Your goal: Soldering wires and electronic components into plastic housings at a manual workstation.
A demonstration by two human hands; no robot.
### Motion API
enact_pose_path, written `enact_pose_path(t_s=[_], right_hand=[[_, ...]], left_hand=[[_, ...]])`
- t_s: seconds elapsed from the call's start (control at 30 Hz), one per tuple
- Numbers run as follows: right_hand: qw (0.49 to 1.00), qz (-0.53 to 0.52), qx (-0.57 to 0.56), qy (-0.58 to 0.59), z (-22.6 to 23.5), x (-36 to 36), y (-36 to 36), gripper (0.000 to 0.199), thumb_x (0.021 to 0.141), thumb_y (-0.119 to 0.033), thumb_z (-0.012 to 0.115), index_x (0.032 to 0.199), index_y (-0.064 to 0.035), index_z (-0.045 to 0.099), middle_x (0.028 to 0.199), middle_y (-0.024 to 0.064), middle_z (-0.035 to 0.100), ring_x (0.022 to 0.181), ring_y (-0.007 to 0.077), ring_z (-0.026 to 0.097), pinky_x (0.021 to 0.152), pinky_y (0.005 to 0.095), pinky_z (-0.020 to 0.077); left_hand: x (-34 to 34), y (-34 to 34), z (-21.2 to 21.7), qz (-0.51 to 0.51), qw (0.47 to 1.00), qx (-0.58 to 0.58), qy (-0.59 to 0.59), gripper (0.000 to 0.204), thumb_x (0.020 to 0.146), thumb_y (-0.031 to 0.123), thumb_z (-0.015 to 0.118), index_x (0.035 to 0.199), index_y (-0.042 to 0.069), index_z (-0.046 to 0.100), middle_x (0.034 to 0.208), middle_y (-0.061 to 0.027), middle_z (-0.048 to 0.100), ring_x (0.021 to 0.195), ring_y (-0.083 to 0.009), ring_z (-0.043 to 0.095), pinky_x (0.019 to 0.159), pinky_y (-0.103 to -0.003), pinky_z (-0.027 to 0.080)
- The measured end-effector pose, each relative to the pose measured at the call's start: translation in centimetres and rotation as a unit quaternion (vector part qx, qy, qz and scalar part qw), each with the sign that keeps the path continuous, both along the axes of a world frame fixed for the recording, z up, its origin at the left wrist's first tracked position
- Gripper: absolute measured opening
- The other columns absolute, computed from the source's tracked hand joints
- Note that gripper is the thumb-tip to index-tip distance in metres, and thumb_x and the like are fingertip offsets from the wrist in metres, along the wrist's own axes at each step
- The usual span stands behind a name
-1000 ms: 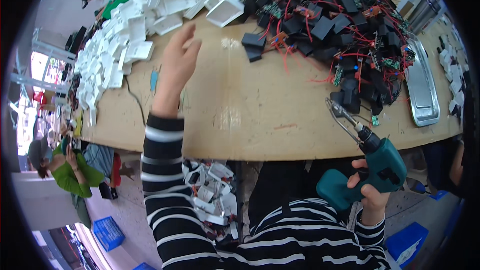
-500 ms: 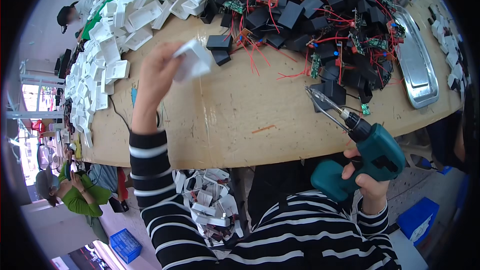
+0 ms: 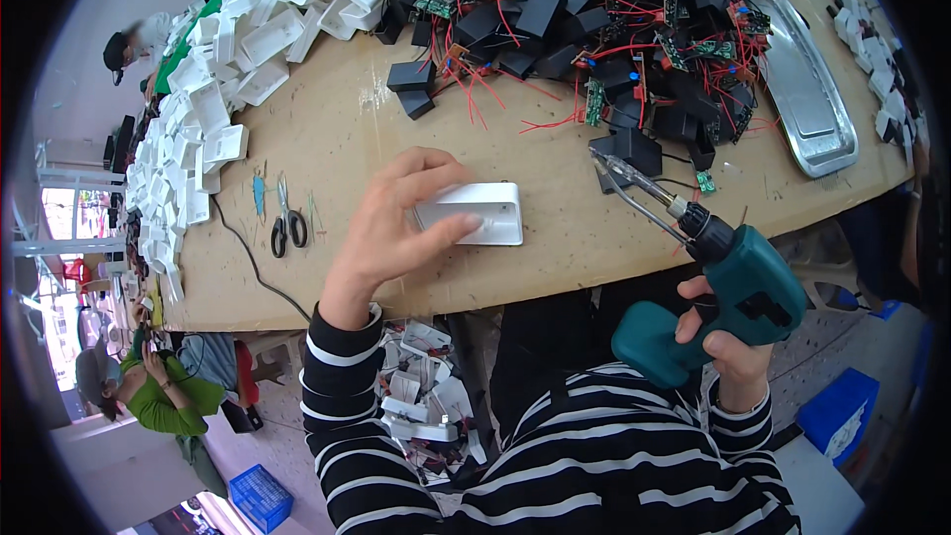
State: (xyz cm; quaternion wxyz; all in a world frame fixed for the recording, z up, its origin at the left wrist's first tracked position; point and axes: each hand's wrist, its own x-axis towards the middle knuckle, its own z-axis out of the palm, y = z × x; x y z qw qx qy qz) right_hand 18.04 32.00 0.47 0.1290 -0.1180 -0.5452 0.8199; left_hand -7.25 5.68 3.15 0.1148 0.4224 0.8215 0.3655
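My left hand (image 3: 396,228) presses a white rectangular plastic case (image 3: 475,212) flat onto the wooden table (image 3: 416,129), fingers spread over its left half. My right hand (image 3: 728,337) grips a teal cordless screwdriver (image 3: 723,287) below the table's front edge; its long bit (image 3: 629,176) points up-left, with the tip over the table to the right of the case. A heap of black modules with red wires and green circuit boards (image 3: 614,30) fills the far middle of the table.
A pile of white plastic cases (image 3: 208,109) runs along the left and far left. Scissors (image 3: 287,228) lie left of my hand. A metal tray (image 3: 802,89) sits at the right. A box of white parts (image 3: 426,406) is under the table. Another person in green (image 3: 149,386) sits lower left.
My left hand reached to the white pile, lifted a white case, and has now set it down on the table in front of me. The screwdriver stayed at the right, tilting slightly.
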Motion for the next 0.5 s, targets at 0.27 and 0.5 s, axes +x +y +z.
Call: enact_pose_path(t_s=[0.27,0.5], right_hand=[[1.000,0.002,-0.007,0.008,0.0,0.0,-0.3,0.071,0.072,-0.007,0.072,0.132,0.0055,0.037,0.114,0.0266,0.057,0.074,0.0265,0.066,0.065,0.0347,0.0558],[1.000,-0.024,-0.007,-0.003,0.0,0.1,-0.3,0.072,0.072,-0.007,0.072,0.133,0.0053,0.036,0.112,0.0268,0.057,0.073,0.0258,0.066,0.065,0.0348,0.0557]], left_hand=[[-9.9,3.3,-1.3,0.093,0.965,-0.009,0.247,0.066,0.074,0.017,0.071,0.133,0.009,0.044,0.124,-0.0188,0.049,0.108,-0.0340,0.053,0.091,-0.040,0.043],[-10.3,1.7,-2.6,0.095,0.983,-0.038,0.153,0.065,0.075,0.014,0.068,0.135,0.014,0.043,0.113,-0.0163,0.055,0.101,-0.0309,0.056,0.087,-0.037,0.045]])
